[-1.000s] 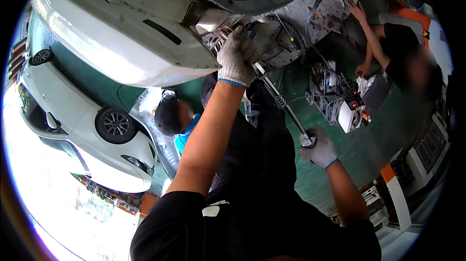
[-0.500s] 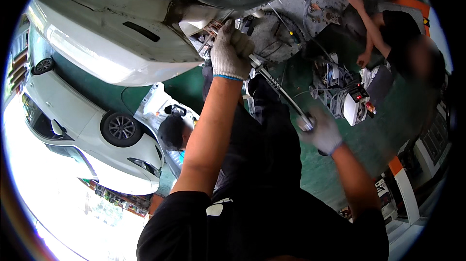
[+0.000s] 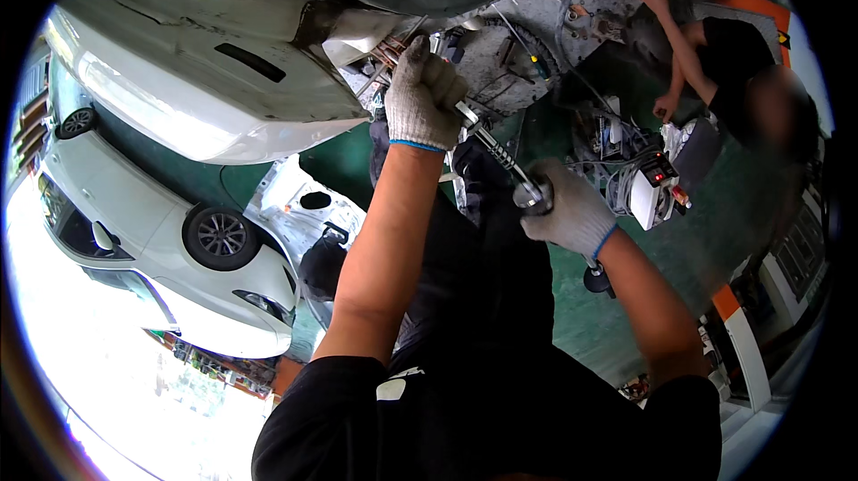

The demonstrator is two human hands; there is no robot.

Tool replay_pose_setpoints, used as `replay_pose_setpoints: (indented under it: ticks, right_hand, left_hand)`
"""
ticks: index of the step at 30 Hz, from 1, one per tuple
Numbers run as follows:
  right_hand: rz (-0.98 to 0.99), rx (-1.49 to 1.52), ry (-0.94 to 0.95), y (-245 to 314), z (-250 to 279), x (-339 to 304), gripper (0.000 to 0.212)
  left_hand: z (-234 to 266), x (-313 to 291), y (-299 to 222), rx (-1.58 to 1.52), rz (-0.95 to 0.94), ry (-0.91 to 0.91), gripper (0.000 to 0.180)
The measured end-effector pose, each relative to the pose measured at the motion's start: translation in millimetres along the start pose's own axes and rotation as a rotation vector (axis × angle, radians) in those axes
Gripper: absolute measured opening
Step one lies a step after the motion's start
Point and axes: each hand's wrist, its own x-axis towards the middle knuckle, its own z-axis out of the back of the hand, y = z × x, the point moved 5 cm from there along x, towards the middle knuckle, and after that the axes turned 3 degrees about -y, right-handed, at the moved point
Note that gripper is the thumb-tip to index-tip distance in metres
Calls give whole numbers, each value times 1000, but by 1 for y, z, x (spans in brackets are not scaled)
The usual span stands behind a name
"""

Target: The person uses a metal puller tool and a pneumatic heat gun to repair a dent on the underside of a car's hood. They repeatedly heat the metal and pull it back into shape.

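A slide hammer (image 3: 494,148) with a bright metal rod and a spring-like ribbed part slants from upper middle down to the right. My left hand (image 3: 420,97), in a knit work glove, is closed around its upper end beside the white car body's edge. Gloved too, my right hand (image 3: 569,213) grips the round sliding weight (image 3: 533,198) on the rod. Past that hand the rod's dark end stop (image 3: 598,280) shows by my wrist. What the tool's tip touches is hidden behind my left hand.
The white car body (image 3: 206,52) with a dark slot fills the upper left. A person in black (image 3: 751,52) is at the right, near a white machine (image 3: 652,186) with red lights and cables. A dark cap (image 3: 320,268) shows left of my forearm; a white car (image 3: 152,213) stands beyond.
My right hand has moved up and left along the rod with the sliding weight, closer to my left hand. The rod's end stop now shows below it. My left hand has barely shifted.
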Motion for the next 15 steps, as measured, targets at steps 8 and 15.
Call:
replay_pose_setpoints:
  ticks: [8,15]
  right_hand:
    - [-17,-214,-276,-124,-7,-75,57]
    - [-80,-244,-120,-87,4,-54,59]
  left_hand:
    - [-4,-4,9,-30,-19,-19,29]
    - [-5,-2,6,-18,-46,21,29]
